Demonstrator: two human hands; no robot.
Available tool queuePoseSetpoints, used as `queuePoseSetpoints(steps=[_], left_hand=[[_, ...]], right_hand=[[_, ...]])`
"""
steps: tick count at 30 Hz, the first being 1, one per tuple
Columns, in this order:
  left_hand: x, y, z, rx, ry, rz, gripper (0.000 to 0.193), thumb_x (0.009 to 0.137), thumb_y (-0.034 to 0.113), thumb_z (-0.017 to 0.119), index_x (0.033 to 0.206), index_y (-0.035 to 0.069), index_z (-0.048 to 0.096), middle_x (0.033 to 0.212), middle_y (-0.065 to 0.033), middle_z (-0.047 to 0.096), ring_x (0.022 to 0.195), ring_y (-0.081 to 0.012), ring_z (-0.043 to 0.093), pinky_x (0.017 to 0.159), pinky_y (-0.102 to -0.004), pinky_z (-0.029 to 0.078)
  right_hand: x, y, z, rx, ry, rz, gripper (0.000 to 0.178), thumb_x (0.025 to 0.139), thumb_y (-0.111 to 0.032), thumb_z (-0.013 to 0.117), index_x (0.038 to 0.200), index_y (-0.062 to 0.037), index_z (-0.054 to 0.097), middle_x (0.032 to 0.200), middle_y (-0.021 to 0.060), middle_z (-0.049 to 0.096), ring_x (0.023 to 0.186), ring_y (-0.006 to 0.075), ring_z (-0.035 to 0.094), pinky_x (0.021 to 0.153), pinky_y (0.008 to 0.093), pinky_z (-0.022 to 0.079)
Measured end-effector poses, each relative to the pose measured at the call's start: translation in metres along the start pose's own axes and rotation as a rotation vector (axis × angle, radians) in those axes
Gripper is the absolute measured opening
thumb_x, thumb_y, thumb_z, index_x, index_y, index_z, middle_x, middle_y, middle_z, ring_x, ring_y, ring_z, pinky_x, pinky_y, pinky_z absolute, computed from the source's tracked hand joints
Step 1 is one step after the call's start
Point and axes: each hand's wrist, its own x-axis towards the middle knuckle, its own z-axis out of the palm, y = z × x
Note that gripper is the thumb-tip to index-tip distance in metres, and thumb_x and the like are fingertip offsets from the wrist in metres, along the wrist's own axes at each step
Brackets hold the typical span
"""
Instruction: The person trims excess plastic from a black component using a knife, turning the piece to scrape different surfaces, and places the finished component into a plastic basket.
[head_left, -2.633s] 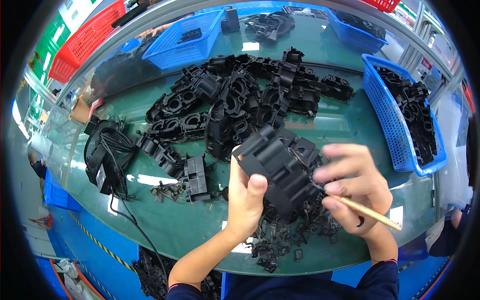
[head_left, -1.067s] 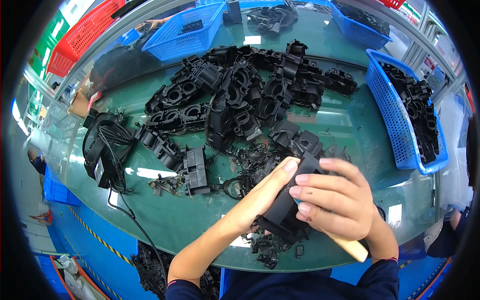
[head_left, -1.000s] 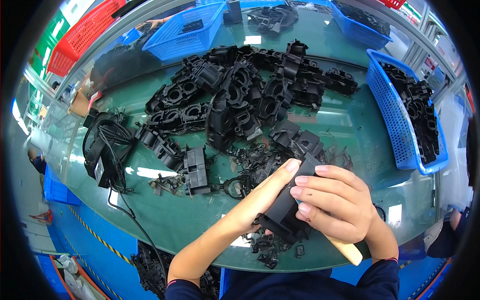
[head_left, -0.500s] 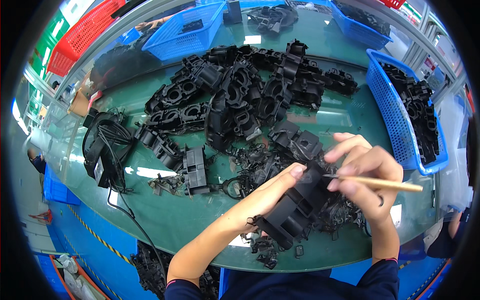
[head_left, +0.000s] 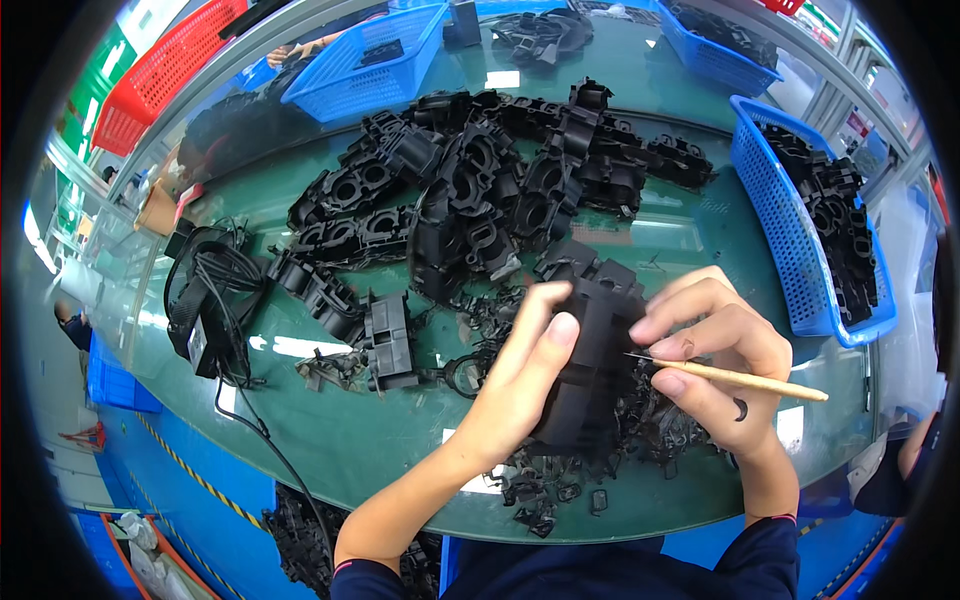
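My left hand (head_left: 520, 385) grips a black moulded plastic part (head_left: 592, 360) and holds it upright just above the green table (head_left: 380, 440). My right hand (head_left: 715, 355) holds a thin wooden-handled blade tool (head_left: 735, 377) by its front end, with the metal tip touching the part's right edge. Small black plastic trimmings (head_left: 560, 480) lie scattered under both hands. A big heap of similar black parts (head_left: 480, 190) covers the middle of the table beyond my hands.
A blue basket (head_left: 800, 260) with black parts stands at the right. Another blue basket (head_left: 350, 75) and a red one (head_left: 150, 95) sit at the back left. A black cable bundle with a device (head_left: 205, 305) lies at the left. The table's front edge curves close to me.
The part was lifted up first, then lowered and covered by my right hand. Now my right hand has drawn back to the right, with the tool's tip at the part's edge.
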Motion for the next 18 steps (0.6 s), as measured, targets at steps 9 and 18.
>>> queuePoseSetpoints(steps=[9, 18], left_hand=[[-0.004, 0.006, -0.006, 0.201, 0.19, 0.414, 0.055, 0.081, 0.026, 0.068, 0.118, 0.001, 0.036, 0.099, -0.0101, 0.055, 0.088, -0.0128, 0.053, 0.08, -0.0259, 0.044], [-0.002, 0.006, -0.008, 0.464, 0.265, 0.608, 0.057, 0.077, 0.026, 0.071, 0.115, -0.002, 0.039, 0.098, -0.0117, 0.055, 0.086, -0.0142, 0.054, 0.079, -0.0261, 0.045]], right_hand=[[-0.009, -0.005, 0.018, 0.112, 0.014, 0.159, 0.013, 0.073, 0.001, 0.07, 0.08, -0.0006, 0.06, 0.089, 0.0152, 0.066, 0.079, 0.0212, 0.065, 0.072, 0.0295, 0.05], [-0.014, -0.004, 0.023, 0.177, 0.016, 0.203, 0.012, 0.073, 0.001, 0.069, 0.081, 0.0, 0.06, 0.089, 0.0158, 0.067, 0.08, 0.0209, 0.065, 0.071, 0.0289, 0.051]])
